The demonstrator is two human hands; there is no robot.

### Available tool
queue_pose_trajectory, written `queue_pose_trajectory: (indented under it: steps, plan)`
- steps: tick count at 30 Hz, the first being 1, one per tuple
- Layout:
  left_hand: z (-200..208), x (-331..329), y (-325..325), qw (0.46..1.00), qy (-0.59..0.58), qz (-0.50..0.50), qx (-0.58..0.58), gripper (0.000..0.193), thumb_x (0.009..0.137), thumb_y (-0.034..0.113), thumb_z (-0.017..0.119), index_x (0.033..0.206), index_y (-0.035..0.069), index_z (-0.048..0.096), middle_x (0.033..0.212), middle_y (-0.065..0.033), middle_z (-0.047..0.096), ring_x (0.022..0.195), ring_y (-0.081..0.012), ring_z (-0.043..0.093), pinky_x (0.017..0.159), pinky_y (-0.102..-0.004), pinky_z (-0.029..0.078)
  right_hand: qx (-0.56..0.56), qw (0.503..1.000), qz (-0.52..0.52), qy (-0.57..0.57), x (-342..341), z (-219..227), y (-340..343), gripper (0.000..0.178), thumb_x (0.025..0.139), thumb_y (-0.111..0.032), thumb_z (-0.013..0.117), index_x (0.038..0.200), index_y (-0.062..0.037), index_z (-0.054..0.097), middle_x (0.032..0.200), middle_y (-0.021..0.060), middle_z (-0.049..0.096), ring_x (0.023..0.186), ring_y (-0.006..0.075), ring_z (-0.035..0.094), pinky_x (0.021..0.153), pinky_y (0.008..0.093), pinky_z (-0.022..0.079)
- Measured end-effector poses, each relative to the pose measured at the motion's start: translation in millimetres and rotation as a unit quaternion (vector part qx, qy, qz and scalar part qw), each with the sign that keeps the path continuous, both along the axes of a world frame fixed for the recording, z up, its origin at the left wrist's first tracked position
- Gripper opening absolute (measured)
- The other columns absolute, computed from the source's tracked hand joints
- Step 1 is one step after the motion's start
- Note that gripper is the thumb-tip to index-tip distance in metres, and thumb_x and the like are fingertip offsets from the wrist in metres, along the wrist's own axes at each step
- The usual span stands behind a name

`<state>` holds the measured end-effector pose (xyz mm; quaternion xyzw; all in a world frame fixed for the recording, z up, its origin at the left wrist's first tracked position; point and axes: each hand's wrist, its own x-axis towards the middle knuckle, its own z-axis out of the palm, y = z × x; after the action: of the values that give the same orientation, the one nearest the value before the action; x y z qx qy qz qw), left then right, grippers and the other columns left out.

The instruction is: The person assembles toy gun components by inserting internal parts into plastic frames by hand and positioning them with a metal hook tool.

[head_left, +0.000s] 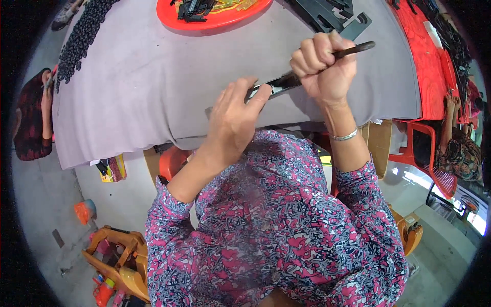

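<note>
My left hand is wrapped round one end of a long black part, thumb on top, just above the near side of the table. Between thumb and fingers the part shows a shiny, pale patch. My right hand makes a fist round a dark rod with a rounded, slightly bent tip that sticks out to the right. The rod and the black part lie in one slanting line; whether they are one piece is hidden by the right fist.
A red plate holds black and yellow-clear small pieces. Black plastic parts lie to its right on the grey cloth. Small black pieces are heaped at the far left. Other people sit at both sides; a red chair stands right.
</note>
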<state>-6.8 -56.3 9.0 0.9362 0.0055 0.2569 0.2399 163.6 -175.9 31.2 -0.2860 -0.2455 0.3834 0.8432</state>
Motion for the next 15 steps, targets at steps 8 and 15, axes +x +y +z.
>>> queue_pose_trajectory:
  steps: [8,15]
  plan:
    - [18.9,-23.0,28.9,0.994,0.049,0.060,-0.078,0.048,0.070,0.010,0.080,0.115,0.004,0.063,0.111,-0.0111,0.061,0.097,-0.0320,0.060,0.085,-0.0396,0.047,0.025,1.000,0.015,0.006,-1.7,9.7,-7.6,0.049,0.098,-0.044,0.041,0.060,-0.0160,0.030,0.053,-0.0045,0.024,0.051,0.0100,0.016,0.048,0.0294,0.014]
    - [5.2,-27.3,37.8,0.997,0.034,0.028,-0.069,0.039,0.068,0.008,0.078,0.105,0.004,0.065,0.098,-0.0081,0.059,0.091,-0.0277,0.058,0.085,-0.0417,0.042,0.036,0.998,0.042,0.015,-23.8,10.2,10.2,0.048,0.097,-0.044,0.041,0.059,-0.0158,0.031,0.053,-0.0041,0.026,0.051,0.0106,0.018,0.049,0.0296,0.017]
